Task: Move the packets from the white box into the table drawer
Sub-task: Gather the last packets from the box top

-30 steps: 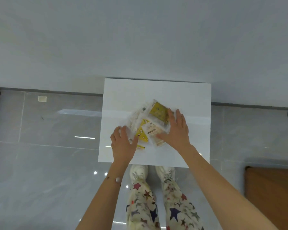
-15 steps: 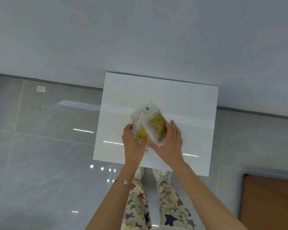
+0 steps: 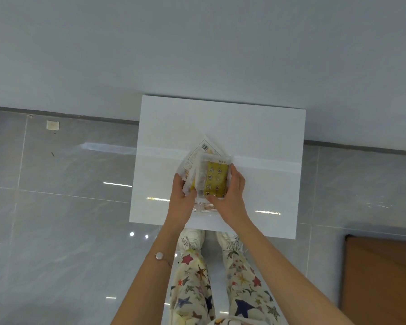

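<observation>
The left hand [image 3: 182, 199] is closed on the left edge of a stack of thin plastic packets, white and yellow [image 3: 208, 174]. The right hand [image 3: 230, 195] grips the right edge, thumb on the lower corner. The stack is between both hands, just above the glossy white square table top [image 3: 256, 137]. No white box or drawer visible.

Risk, imo: the packets are fanned and slippery, so w/ edge pressure only, an inner one can slide out. One more packet [image 3: 205, 208] lies under the hands and may be forgotten.
</observation>
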`<state>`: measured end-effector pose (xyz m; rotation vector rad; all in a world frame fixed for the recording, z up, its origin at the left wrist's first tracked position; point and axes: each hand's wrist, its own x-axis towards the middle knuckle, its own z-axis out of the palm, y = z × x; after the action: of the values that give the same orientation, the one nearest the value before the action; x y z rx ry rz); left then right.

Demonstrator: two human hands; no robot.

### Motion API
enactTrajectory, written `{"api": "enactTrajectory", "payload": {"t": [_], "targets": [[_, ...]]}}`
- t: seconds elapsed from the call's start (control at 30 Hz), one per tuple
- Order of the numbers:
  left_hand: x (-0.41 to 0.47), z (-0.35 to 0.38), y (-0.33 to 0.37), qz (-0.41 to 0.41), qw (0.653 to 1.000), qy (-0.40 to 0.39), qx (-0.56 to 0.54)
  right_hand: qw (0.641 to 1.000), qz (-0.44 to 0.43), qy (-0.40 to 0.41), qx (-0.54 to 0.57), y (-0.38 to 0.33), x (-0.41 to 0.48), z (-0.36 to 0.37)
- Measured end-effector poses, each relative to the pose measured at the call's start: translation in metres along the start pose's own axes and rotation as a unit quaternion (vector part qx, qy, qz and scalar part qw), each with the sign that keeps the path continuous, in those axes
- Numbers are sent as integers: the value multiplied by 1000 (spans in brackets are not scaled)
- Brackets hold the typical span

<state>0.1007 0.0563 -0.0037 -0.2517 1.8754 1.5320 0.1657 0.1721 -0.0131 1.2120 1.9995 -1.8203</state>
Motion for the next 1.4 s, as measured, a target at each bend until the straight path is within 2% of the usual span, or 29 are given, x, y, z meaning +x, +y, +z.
{"api": "enactTrajectory", "payload": {"t": [0.3,0.53,1.1,1.27,1.4], "targets": [[-6,-19,0,-17,999,-7,-27,989,103,-21,105,-9,0,-7],[-15,-15,-7,-34,998,5,-48,983,88,2,160,-16,-7,1],[-30,-19,-21,-68,994,31,-82,983,90,66,144,-10,-15,-17],[-34,-28,-24,-44,994,83,-59,981,81,112,132,-7,-14,-22],[-38,-35,-27,-30,994,93,-46,980,88,132,118,-2,-14,-29]]}}
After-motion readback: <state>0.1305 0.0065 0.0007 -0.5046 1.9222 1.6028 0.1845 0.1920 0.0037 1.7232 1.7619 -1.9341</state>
